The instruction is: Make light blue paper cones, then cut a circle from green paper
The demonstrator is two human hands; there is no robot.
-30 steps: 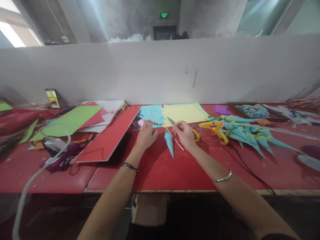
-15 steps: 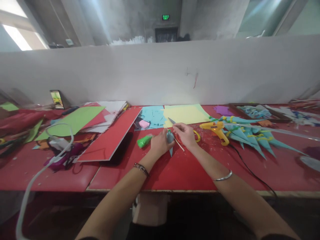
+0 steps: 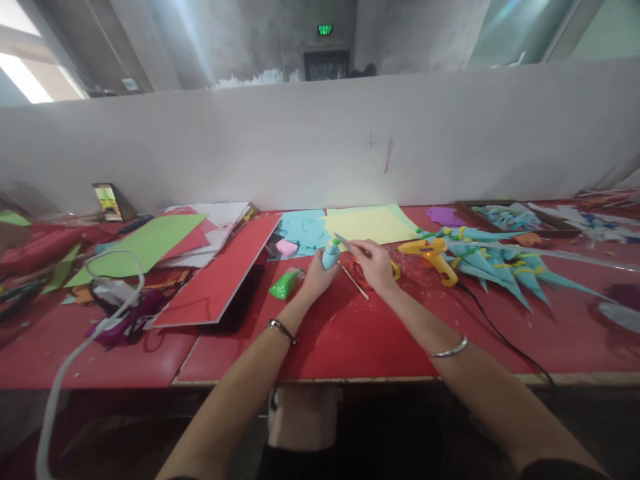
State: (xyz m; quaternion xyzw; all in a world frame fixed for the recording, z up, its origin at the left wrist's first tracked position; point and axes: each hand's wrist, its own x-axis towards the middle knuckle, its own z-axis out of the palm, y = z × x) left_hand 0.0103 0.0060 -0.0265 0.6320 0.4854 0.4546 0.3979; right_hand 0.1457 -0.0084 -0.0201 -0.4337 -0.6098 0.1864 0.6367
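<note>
Left of the yellow glue gun [image 3: 434, 256], the left hand [image 3: 315, 276] grips a light-blue cone [image 3: 331, 257]; the right hand [image 3: 376, 265] pinches a pointed grey tool [image 3: 341, 239].

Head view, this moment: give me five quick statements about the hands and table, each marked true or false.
1. The left hand holds a blue piece. True.
2. The right hand is empty. False: it holds a pointed tool.
3. The yellow glue gun lies left of both hands. False: it lies to their right.
4. A green packet lies on the red table. True.
5. The pink piece lies on the yellow sheet. False: it lies by the blue paper scraps.
</note>
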